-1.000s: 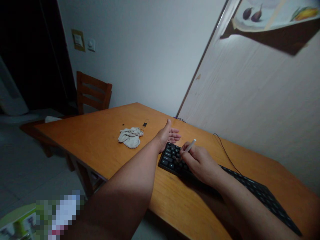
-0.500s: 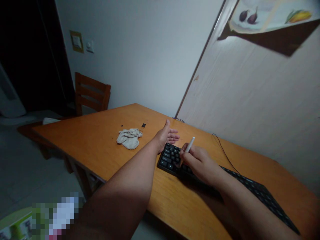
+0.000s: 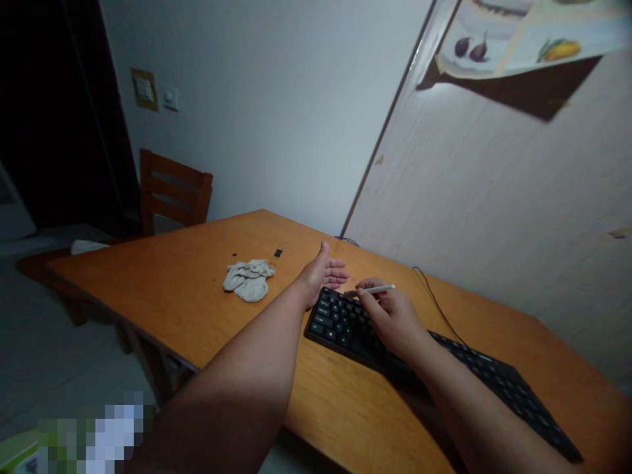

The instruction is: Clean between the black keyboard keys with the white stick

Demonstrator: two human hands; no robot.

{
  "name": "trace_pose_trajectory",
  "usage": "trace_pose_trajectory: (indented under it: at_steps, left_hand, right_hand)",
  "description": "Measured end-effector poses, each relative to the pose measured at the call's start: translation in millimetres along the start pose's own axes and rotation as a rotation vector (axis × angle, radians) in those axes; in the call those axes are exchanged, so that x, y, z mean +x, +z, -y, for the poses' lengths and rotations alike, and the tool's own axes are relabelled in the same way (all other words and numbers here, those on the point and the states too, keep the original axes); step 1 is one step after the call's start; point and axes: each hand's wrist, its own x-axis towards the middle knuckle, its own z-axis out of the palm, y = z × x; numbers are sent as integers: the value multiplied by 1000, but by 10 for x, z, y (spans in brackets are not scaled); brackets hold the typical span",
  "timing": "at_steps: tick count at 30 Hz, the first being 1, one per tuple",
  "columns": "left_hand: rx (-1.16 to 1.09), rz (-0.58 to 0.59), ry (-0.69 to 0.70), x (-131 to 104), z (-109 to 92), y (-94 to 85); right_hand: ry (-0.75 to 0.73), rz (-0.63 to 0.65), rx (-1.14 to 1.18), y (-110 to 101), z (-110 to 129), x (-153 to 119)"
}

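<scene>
A black keyboard (image 3: 330,327) lies slantwise on the wooden table (image 3: 316,401). My right hand (image 3: 392,316) is closed around a small brush (image 3: 380,288) with a white handle. The handle points to the right, nearly level, and the brownish tip is over the keyboard's far left keys. Beside the keyboard's left end, my left hand (image 3: 320,273) stands on edge, thumb up, fingers stretched out and palm turned toward the brush. It holds nothing. My right hand and forearm hide the middle of the keyboard.
A crumpled pale cloth (image 3: 249,280) lies left of my left hand, with a small black piece (image 3: 278,253) behind it. A thin cable (image 3: 439,303) runs behind the keyboard. Walls border the table's far side, and a wooden chair (image 3: 175,191) stands at the far left.
The brush has tipped from steeply upright to nearly level, and its tip has moved from the nearer keys to the keyboard's far edge. My left hand keeps its pose. The view has shifted slightly.
</scene>
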Motion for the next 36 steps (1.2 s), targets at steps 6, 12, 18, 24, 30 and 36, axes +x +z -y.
trace_pose_trajectory:
  at_steps: [6, 12, 18, 24, 30, 36]
  left_hand:
    - [2, 1, -1, 19, 5, -10]
    - [7, -6, -7, 27, 7, -5]
    - [14, 10, 3, 46, 19, -26]
    - [19, 13, 1, 57, 21, -34]
    - [34, 10, 6, 33, 12, -26]
    - [39, 12, 16, 2, 0, -11]
  right_hand:
    - [-22, 110, -80, -17, 18, -3]
    - [-14, 147, -102, -97, 113, -17]
    - [-20, 213, -119, -141, 195, -29]
    - [-17, 249, -128, -168, 267, -51]
    - [-19, 246, -114, -178, 257, -48]
    - [-7, 308, -14, -187, 288, -80]
